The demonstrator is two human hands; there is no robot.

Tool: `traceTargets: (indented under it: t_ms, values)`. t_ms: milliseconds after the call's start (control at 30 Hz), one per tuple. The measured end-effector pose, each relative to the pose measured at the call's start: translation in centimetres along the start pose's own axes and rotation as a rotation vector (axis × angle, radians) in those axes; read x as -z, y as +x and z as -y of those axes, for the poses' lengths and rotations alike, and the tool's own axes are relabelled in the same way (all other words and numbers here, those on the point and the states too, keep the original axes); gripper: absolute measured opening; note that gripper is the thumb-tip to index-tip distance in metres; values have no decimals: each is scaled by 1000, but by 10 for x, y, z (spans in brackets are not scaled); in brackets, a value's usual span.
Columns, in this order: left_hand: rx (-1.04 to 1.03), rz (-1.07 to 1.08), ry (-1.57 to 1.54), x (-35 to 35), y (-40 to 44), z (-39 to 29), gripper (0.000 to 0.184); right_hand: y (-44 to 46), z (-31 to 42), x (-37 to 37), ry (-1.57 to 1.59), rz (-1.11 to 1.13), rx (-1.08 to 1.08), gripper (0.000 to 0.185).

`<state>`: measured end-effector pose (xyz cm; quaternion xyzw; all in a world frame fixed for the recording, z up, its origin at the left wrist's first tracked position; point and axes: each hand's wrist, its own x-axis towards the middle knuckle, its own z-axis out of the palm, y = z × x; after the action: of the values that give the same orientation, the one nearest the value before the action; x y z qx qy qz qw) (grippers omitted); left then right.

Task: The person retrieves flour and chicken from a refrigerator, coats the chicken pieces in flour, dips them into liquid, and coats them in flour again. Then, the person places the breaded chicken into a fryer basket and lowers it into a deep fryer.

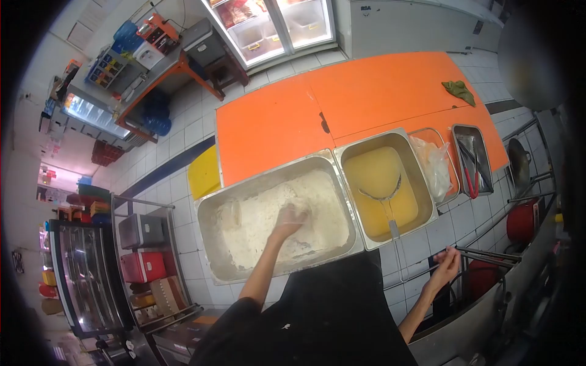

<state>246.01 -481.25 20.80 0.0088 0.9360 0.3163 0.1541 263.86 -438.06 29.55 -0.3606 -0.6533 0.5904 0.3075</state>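
My left hand point(292, 220) is down in the flour point(256, 210) inside a large metal tray point(284, 267). Flour covers its fingers and motion blurs them, so their pose is unclear. My right hand point(448, 261) hangs away from the trays at the lower right, fingers curled together; whether anything small is in them cannot be made out. Beside the flour tray, a deep metal pan point(427, 201) contains yellow liquid point(372, 165), with a wire strainer point(394, 229) resting in it, its handle over the near rim.
An orange table point(268, 122) carries a green cloth point(458, 92). On the right are a plastic bag point(436, 171) in a basket and red-handled tongs point(470, 177) in a narrow tray. A yellow container point(204, 172) stands left. Metal rails and red containers are lower right.
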Motion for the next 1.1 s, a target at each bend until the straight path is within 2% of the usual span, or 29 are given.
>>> traceTargets:
  t_ms: [100,133,200,233,267,333,400,467,533,567,633,667,733,767,833,900,1033,1100]
  values:
    - [56,-86,103,20,1,-5,48,-31,71,-68,-181,245,154,18]
    - [65,-140,110,24,-1,-7,49,-43,73,-88,-183,390,174,16]
    - [95,-87,69,34,-5,-14,47,-71,104,-134,-267,689,264,12]
    - [130,-34,29,38,-7,-19,45,-84,106,-152,-270,892,225,16]
    - [125,-30,31,40,-11,-25,45,-91,106,-168,-467,1143,253,24]
    - [50,-266,-30,45,-21,-37,40,-122,75,-205,-439,1277,397,37]
    - [107,-223,-18,53,-32,-50,38,-149,39,-241,-586,1256,534,36]
    - [165,-180,-1,52,-34,-39,36,-161,28,-262,-516,1303,500,35]
    - [319,58,-390,40,-29,-1,44,-169,19,-274,-445,1355,466,34]
    - [322,56,-392,37,-33,-2,44,-172,16,-277,-397,1395,413,34]
    - [314,-298,-620,26,-36,-5,44,-175,9,-278,-352,1433,361,35]
    - [314,-298,-622,25,-35,-4,44,-176,9,-277,-323,1424,326,34]
    - [378,-112,-633,23,-33,-1,46,-175,8,-275,-295,1414,286,34]
    - [379,-109,-632,21,-33,-1,46,-170,12,-271,-424,1353,313,33]
    - [373,-6,-961,17,-32,-2,60,-166,14,-270,-552,1285,336,31]
    - [382,-19,-977,17,-33,-8,60,-165,7,-270,-592,1142,419,27]
    - [331,-12,-1098,1,-36,9,59,-168,-2,-281,-449,1268,390,25]
    - [405,-37,-1055,28,-44,-27,58,-172,2,-278,-301,1410,419,22]
